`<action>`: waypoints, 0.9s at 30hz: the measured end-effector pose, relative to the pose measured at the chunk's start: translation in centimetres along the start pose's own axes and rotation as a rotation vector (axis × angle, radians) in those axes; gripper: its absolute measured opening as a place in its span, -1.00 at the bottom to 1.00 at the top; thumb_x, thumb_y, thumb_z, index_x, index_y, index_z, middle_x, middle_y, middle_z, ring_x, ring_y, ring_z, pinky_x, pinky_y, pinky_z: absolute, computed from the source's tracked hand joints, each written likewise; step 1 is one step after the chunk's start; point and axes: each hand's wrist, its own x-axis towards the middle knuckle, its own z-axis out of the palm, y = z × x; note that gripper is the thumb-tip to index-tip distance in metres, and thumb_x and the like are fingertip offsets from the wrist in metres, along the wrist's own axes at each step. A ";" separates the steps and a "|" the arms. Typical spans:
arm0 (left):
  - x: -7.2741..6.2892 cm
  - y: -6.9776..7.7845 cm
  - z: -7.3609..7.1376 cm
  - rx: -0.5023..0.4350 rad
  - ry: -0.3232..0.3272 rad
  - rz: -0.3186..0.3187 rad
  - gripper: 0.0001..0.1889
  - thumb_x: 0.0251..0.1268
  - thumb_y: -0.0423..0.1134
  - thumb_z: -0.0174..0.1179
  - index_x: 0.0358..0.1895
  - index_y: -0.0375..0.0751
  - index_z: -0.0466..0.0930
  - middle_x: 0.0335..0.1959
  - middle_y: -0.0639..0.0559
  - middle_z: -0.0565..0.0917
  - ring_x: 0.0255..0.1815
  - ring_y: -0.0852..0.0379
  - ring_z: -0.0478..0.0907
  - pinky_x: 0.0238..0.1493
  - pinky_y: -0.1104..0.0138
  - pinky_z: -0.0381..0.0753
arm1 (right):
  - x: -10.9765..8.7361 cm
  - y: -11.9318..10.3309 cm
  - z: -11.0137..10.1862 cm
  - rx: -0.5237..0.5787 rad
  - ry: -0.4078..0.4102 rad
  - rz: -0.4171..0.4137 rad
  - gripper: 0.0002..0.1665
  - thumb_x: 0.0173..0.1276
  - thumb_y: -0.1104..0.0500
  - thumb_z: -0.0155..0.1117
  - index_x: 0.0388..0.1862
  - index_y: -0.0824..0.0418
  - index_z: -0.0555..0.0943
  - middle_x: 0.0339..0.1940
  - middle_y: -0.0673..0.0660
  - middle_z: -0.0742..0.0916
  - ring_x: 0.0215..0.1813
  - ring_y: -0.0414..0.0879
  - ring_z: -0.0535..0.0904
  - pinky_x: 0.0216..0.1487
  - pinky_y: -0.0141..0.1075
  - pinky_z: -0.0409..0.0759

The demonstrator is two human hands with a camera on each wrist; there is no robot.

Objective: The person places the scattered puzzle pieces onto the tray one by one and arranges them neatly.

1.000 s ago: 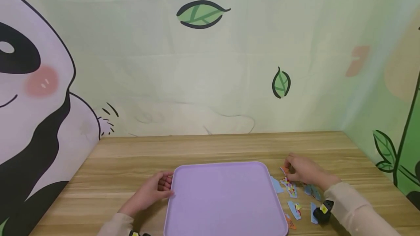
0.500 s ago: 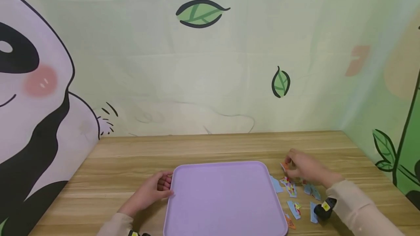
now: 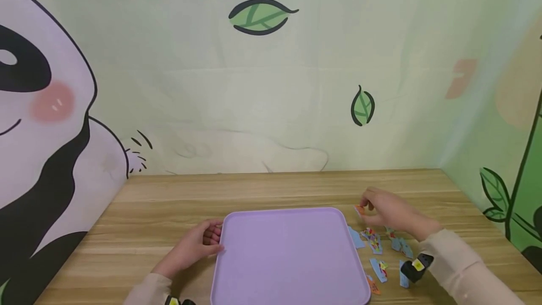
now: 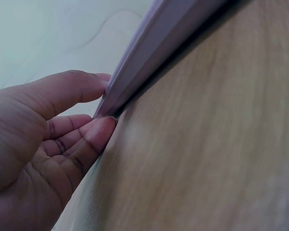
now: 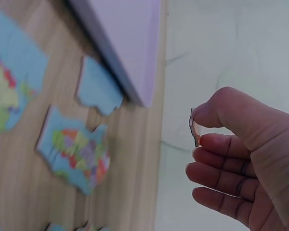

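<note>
A purple tray (image 3: 292, 258) lies on the wooden table, and my left hand (image 3: 196, 246) pinches its left rim. In the left wrist view the thumb is on the tray's edge (image 4: 149, 53), with the other fingers curled at its underside. Beyond the tray's far right corner, my right hand (image 3: 391, 208) holds a small orange puzzle piece (image 3: 359, 210) between thumb and forefinger. The right wrist view shows this piece (image 5: 193, 129) edge-on, raised above the table, the remaining fingers loosely bent. A puzzle piece with a multicoloured map print (image 5: 79, 154) lies below that hand.
Several light blue puzzle pieces are scattered right of the tray, including a plain blue one (image 3: 356, 237) against its edge and one near my right wrist (image 3: 404, 274). An orange piece (image 3: 373, 286) sits by the near right corner. A printed wall cloth (image 3: 271, 84) hangs behind the table.
My right hand has risen and moved away from me and a little left, carrying the orange puzzle piece from among the others. My left hand has stayed on the tray.
</note>
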 end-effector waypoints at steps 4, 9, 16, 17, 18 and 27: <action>0.1 -0.1 0.0 0.000 0.001 0.001 -0.35 0.10 -0.36 0.36 0.25 -0.53 0.30 -0.11 -0.19 0.56 -0.12 0.07 0.53 -0.10 0.45 0.61 | 0.4 -1.1 -0.5 -0.007 0.003 -0.004 -0.76 0.13 0.11 0.37 -0.28 0.20 0.57 -0.34 0.03 0.63 -0.30 -0.12 0.56 -0.32 -0.34 0.57; 0.1 -0.1 0.0 -0.004 0.006 0.006 -0.34 0.09 -0.38 0.36 0.25 -0.55 0.30 -0.11 -0.20 0.56 -0.11 0.07 0.53 -0.10 0.46 0.62 | 0.9 -2.2 -0.8 -0.013 0.024 -0.026 -0.77 0.09 0.15 0.36 -0.29 0.19 0.57 -0.34 0.02 0.63 -0.29 -0.13 0.56 -0.29 -0.34 0.58; 0.1 -0.1 0.1 -0.003 0.017 0.001 -0.34 0.08 -0.39 0.36 0.25 -0.54 0.31 -0.12 -0.18 0.56 -0.12 0.06 0.53 -0.12 0.50 0.60 | 1.8 -3.7 -0.8 0.018 0.029 -0.068 -0.77 0.08 0.14 0.37 -0.30 0.19 0.58 -0.34 0.01 0.64 -0.28 -0.12 0.57 -0.26 -0.34 0.58; 0.1 -0.1 0.0 -0.005 0.015 0.006 -0.34 0.08 -0.39 0.36 0.25 -0.54 0.30 -0.12 -0.19 0.56 -0.12 0.06 0.53 -0.12 0.49 0.60 | 1.9 -3.9 -0.8 0.020 0.028 -0.071 -0.76 0.08 0.13 0.38 -0.30 0.19 0.58 -0.34 0.01 0.64 -0.28 -0.12 0.57 -0.27 -0.34 0.58; 0.1 -0.1 0.0 -0.005 0.015 0.010 -0.34 0.08 -0.39 0.36 0.25 -0.55 0.30 -0.12 -0.19 0.57 -0.12 0.06 0.53 -0.12 0.49 0.61 | 2.0 -4.1 -0.7 0.022 0.029 -0.076 -0.76 0.09 0.13 0.38 -0.29 0.19 0.58 -0.34 0.01 0.64 -0.28 -0.12 0.57 -0.26 -0.34 0.59; 0.0 -0.1 0.1 -0.033 0.006 0.032 -0.34 0.09 -0.41 0.35 0.25 -0.58 0.29 -0.11 -0.22 0.57 -0.11 0.04 0.53 -0.12 0.45 0.62 | 3.4 -5.7 0.8 0.055 0.069 -0.173 -0.78 0.06 0.16 0.39 -0.34 0.21 0.57 -0.40 0.02 0.63 -0.32 -0.13 0.56 -0.28 -0.39 0.57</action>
